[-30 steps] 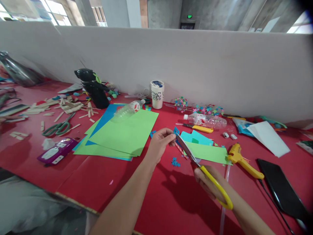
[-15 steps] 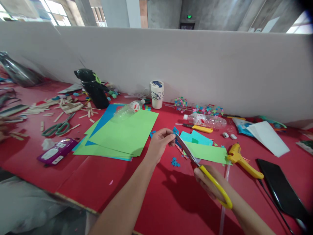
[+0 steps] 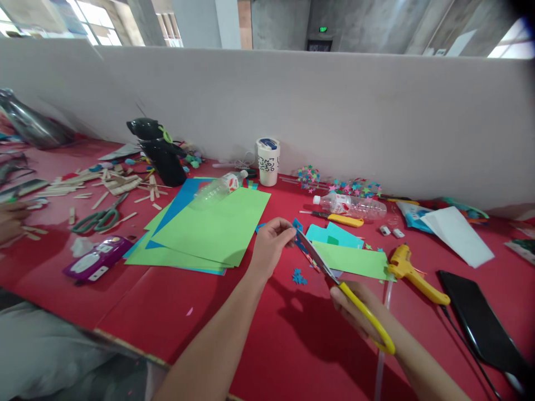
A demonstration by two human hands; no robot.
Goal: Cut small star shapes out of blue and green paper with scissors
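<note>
My left hand [image 3: 271, 244] is closed in a pinch at the scissor tips, on a small piece of blue paper [image 3: 297, 225] mostly hidden by the fingers. Yellow-handled scissors [image 3: 320, 262] are gripped in my right hand [image 3: 353, 312], their blades pointing up and left toward the pinched paper. Whether the blades touch it I cannot tell. Below the blades, a little pile of blue paper stars [image 3: 298, 277] lies on the red tabletop [image 3: 276, 356]. Behind the scissors are a light green paper strip [image 3: 355, 260] and turquoise paper pieces [image 3: 345, 236].
Left of my hands lie stacked green and blue sheets [image 3: 209, 231] with a plastic bottle [image 3: 219, 189] on top. A yellow glue gun [image 3: 418, 278] and black phone [image 3: 480, 317] lie right. A yellow cutter [image 3: 345, 220] is behind. Another person's hand [image 3: 10, 220] is far left.
My left fingers and the scissor tips have shifted very slightly left and down. At far left, the other person's hand has come further into view.
</note>
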